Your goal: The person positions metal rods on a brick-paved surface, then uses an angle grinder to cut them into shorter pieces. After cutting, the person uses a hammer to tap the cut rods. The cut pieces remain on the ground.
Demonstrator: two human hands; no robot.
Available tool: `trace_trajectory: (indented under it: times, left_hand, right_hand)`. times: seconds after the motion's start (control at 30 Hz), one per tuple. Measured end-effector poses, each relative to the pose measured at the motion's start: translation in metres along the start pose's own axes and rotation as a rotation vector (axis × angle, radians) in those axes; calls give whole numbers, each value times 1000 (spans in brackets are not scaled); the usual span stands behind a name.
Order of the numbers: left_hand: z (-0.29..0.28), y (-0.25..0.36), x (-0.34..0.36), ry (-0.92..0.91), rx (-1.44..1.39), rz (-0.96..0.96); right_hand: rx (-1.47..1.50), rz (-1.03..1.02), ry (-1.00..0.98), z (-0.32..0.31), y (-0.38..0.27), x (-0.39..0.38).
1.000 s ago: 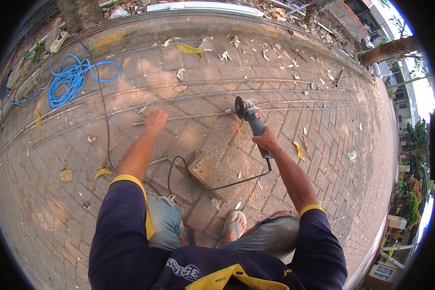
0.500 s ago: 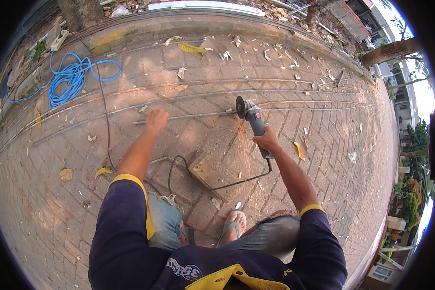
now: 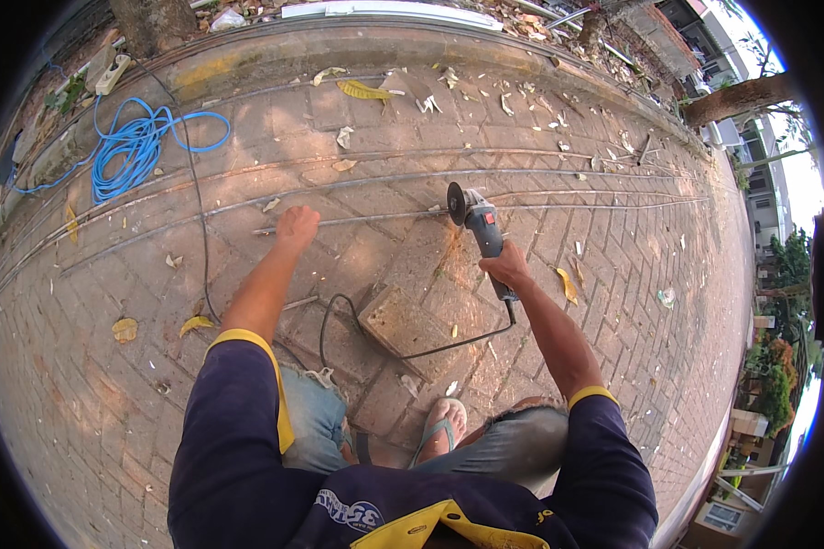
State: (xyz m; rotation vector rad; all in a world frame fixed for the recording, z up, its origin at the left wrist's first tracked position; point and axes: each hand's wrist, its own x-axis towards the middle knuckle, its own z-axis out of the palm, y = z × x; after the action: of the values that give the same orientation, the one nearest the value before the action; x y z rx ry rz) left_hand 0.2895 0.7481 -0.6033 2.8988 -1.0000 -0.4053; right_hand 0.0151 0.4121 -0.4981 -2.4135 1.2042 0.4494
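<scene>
The right hand (image 3: 505, 265) is closed around the body of an angle grinder (image 3: 486, 236), its palm and fingers covering part of the casing. The grinder's long axis slants from the cord end, near and slightly right, to the disc end, far and slightly left. Its dark disc (image 3: 454, 203) stands on edge at the far end, over a thin metal rod (image 3: 375, 218). Whether the disc's rim touches the rod is hard to make out, though orange sparks (image 3: 455, 240) spread from beneath it toward the near side.

The left hand (image 3: 298, 225) is curled over the rod close to its left end; its fingertips are hidden underneath, as is that stretch of rod. The rod lies left to right, tilting slightly far toward the right; past the grinder head it is hard to tell from neighbouring rods.

A black cord (image 3: 458, 345) leaves the grinder's near end and loops left past a concrete block (image 3: 403, 320) on the brick paving (image 3: 632, 366). Far left lies a coiled blue cable (image 3: 114, 186), some strands hiding others.
</scene>
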Motion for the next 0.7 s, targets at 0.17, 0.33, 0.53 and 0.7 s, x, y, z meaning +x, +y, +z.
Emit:
trace_trajectory:
  times: [0.17,0.33,0.53,0.7]
  left_hand:
    - [-6,3,-2,-16,65,11]
    - [-11,3,-2,-65,-28,-12]
    - [-9,1,-1,-57,-1,16]
    - [-5,0,2,-61,119,73]
  right_hand:
    - [-8,-14,-1,0,0,0]
    - [2,-9,26,1,0,0]
    - [13,-6,18,3,2,3]
    - [-17,-15,10,4,2,5]
